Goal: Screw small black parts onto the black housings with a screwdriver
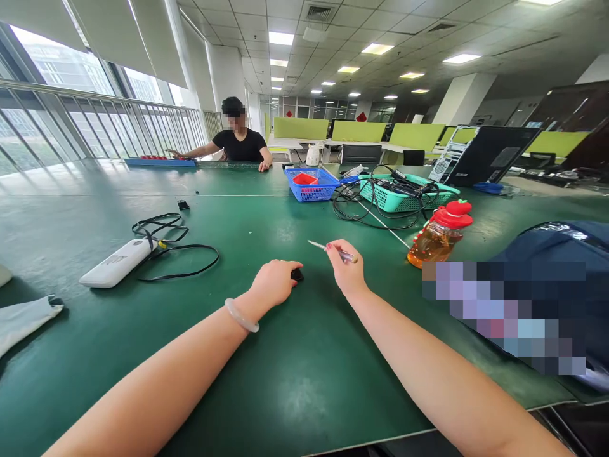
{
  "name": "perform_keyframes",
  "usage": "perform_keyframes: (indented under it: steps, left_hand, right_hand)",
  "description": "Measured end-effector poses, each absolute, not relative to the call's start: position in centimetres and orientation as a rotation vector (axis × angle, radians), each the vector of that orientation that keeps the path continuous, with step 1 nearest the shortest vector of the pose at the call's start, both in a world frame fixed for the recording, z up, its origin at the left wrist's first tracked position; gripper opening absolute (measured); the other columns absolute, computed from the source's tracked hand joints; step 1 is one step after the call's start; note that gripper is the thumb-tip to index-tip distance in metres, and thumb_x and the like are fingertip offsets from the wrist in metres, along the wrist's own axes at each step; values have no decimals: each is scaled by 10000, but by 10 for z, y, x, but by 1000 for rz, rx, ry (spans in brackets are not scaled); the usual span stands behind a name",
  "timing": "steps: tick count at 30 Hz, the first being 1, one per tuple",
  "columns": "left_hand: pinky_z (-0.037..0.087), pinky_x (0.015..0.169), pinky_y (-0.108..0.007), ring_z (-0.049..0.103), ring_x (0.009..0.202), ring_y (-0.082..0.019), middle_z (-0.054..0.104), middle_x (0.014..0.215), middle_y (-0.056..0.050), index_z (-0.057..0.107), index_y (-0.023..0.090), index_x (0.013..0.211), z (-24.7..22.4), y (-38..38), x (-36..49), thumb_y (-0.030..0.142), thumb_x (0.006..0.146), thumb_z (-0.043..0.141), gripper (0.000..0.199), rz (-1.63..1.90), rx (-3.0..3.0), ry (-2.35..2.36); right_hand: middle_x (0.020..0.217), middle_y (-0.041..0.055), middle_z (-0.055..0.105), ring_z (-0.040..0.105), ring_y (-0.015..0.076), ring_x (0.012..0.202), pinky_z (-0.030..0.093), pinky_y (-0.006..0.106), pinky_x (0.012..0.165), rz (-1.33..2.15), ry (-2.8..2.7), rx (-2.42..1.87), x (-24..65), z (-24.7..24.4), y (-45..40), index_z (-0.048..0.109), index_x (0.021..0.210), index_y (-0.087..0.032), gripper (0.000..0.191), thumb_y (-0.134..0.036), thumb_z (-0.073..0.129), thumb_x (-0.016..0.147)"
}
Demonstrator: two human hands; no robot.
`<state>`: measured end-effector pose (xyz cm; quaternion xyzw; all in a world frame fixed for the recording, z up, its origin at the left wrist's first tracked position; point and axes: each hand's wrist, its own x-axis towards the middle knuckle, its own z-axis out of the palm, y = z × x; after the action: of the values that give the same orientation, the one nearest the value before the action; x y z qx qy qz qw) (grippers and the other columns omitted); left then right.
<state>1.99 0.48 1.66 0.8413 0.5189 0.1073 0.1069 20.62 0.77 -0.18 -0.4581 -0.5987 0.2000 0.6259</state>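
My left hand (276,281), with a pale bangle (242,315) at its wrist, rests on the green table. Its fingers are closed on a small black object (297,275), mostly hidden under them, whose kind I cannot make out. To the right, my right hand (349,270) grips a small screwdriver (349,257) between thumb and fingers. The thin shaft points left and away from me, above the table and apart from the black object.
A white power bank (118,262) with a black cable lies left. Beyond stand a blue basket (311,192), a green basket (394,202) with cables, and a red-lidded bottle (438,238). A dark bag (547,254) lies right. A person (240,145) sits across the table.
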Motion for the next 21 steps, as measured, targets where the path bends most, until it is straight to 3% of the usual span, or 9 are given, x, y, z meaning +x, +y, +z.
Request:
perform_keyframes:
  steps: [2, 5, 9, 13, 17, 21]
  left_hand:
    - [479, 966, -432, 629, 1139, -309, 676, 1245, -130, 574, 224, 1312, 10, 13, 22, 181, 811, 592, 503, 387, 2465, 1540]
    - [441, 1039, -391, 581, 1217, -274, 619, 1336, -107, 519, 228, 1362, 2, 19, 14, 178, 791, 636, 586, 534, 2401, 1472]
    - [458, 1015, -379, 612, 1141, -261, 673, 1239, -103, 533, 205, 1345, -5, 24, 3, 282, 761, 706, 614, 647, 2238, 1472]
    - [481, 951, -405, 619, 1085, -288, 721, 1120, -78, 672, 236, 1171, -8, 25, 1, 376, 752, 709, 443, 634, 2299, 1464]
    - [491, 920, -407, 622, 1046, -285, 732, 1081, -57, 702, 273, 1112, -11, 22, 4, 403, 737, 715, 397, 662, 2353, 1447]
    - [481, 932, -439, 609, 1058, -301, 727, 1091, -80, 687, 250, 1140, -12, 22, 5, 419, 713, 744, 462, 718, 2360, 1426]
  right_hand:
    - [833, 26, 616, 573, 166, 734, 464, 293, 700, 401, -1416, -1036, 203, -1, 7, 620, 875, -220, 165, -374, 571, 843]
    - [974, 52, 642, 606, 187, 834, 483, 325, 783, 348, -1523, -1030, 198, -1, 5, 622, 994, -234, 178, -323, 562, 852]
    - [887, 44, 675, 618, 207, 844, 472, 349, 806, 286, -1635, -1027, 192, 0, -4, 644, 897, -244, 137, -319, 531, 879]
    - [725, 22, 658, 602, 199, 766, 458, 358, 797, 144, -1778, -984, 189, 4, -13, 589, 743, -241, 193, -319, 495, 893]
    - [660, -18, 627, 543, 152, 618, 432, 374, 834, 41, -1919, -875, 186, 6, -16, 533, 736, -234, 178, -269, 478, 901]
    - [685, -26, 629, 535, 145, 615, 418, 364, 826, 15, -1960, -835, 186, 6, -15, 522, 777, -236, 146, -243, 469, 913]
